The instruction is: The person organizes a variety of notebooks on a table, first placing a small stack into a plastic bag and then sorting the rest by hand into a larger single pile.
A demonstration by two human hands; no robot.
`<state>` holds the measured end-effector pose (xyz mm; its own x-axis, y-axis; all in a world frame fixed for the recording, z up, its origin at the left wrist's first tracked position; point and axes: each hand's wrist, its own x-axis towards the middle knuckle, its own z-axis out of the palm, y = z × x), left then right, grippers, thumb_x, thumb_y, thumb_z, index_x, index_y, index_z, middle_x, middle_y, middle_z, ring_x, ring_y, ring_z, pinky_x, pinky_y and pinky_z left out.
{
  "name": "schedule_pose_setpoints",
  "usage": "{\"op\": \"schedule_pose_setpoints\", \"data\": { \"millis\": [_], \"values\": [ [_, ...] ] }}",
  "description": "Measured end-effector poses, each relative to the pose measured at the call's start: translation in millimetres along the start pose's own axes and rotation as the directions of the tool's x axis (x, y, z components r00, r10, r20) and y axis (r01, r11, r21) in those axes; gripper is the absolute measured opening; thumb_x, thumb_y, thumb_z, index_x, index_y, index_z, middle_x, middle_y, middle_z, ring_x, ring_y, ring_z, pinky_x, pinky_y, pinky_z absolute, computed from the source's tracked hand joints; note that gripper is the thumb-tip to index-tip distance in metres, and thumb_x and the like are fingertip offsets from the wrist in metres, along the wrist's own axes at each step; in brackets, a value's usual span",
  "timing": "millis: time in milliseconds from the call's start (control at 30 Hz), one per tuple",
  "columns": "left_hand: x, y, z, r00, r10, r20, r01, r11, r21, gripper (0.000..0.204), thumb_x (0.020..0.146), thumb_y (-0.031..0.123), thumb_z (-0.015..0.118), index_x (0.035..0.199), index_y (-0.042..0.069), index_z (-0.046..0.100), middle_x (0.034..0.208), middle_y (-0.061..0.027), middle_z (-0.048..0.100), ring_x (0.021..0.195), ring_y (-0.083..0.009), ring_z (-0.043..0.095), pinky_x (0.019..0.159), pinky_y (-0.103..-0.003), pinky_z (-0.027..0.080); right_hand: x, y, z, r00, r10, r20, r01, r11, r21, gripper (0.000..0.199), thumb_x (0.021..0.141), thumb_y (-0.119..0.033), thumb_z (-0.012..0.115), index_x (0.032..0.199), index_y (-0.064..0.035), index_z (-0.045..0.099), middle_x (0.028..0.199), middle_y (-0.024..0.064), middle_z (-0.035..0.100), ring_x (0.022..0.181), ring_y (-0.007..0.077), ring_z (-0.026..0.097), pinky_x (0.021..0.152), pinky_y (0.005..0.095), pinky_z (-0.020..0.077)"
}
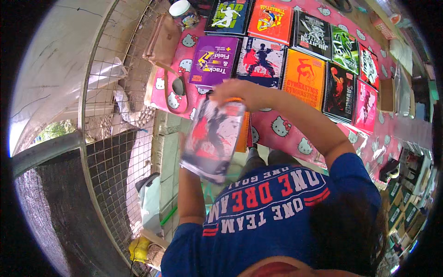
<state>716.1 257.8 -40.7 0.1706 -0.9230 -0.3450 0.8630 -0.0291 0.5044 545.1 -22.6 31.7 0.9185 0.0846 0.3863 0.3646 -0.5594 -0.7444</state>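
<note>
1. Head view: a pale notebook [214, 134] with a black-and-red figure is held up before the person's torso, near the patterned table [279, 125].
2. Right hand [235, 92] curls over its far edge, gripping it; the left hand [182, 147] is mostly hidden at the near-left side, so I cannot tell how its fingers close.
3. Handling, as judged: light, fairly stiff yet bendable, with a slick-looking cover; opposite edges offer the surest hold.
4. Its long axis runs from the table toward the person, slanting left at the near end; blurred as it is, the figure's head seems to point tableward.
</note>
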Motion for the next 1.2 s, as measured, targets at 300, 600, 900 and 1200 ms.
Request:
{"op": "schedule_pose_setpoints", "data": {
  "millis": [300,600,900,1200],
  "values": [
    [27,-41,35,0.879,0.457,-0.135,-0.075,0.412,0.908,0.053,0.083,0.008,0.061,0.132,-0.001,0.042,0.109,-0.01,0.061,0.095,-0.0207,0.061,0.086,-0.032,0.046,47,73,50,0.94,0.336,-0.061,-0.283,0.664,-0.693,0.032,0.085,-0.02,0.053,0.11,0.0002,0.058,0.107,0.0201,0.061,0.1,0.0344,0.06,0.087,0.0472,0.0473],
    [56,-48,-36,0.899,0.433,-0.06,-0.218,0.563,0.797,0.06,0.083,0.017,0.061,0.138,0.003,0.04,0.141,-0.0183,0.04,0.132,-0.0311,0.035,0.105,-0.037,0.032,-57,-55,122,0.997,0.037,0.072,0.032,0.638,-0.769,0.03,0.079,-0.024,0.056,0.096,-0.0002,0.064,0.106,0.0152,0.063,0.087,0.0203,0.062,0.071,0.0381,0.0487],
    [49,-39,11,0.956,0.287,-0.06,0.02,0.142,0.99,0.073,0.085,0.007,0.058,0.147,0.004,0.019,0.153,-0.0154,0.012,0.137,-0.0256,0.027,0.11,-0.04,0.026,61,124,-57,0.719,0.018,-0.695,-0.484,0.731,-0.481,0.021,0.078,-0.015,0.056,0.095,-0.0042,0.062,0.088,0.0153,0.064,0.083,0.0304,0.064,0.071,0.0419,0.0518],
    [177,53,103,0.94,0.209,-0.269,-0.219,0.976,-0.01,0.058,0.091,0.043,0.052,0.132,0.004,0.041,0.136,-0.0139,0.043,0.121,-0.0299,0.047,0.101,-0.044,0.039,58,160,-114,0.952,0.254,-0.17,-0.295,0.621,-0.727,0.016,0.071,-0.02,0.061,0.079,-0.0075,0.068,0.079,0.0144,0.068,0.069,0.032,0.066,0.064,0.0447,0.0534]
  ]
}}
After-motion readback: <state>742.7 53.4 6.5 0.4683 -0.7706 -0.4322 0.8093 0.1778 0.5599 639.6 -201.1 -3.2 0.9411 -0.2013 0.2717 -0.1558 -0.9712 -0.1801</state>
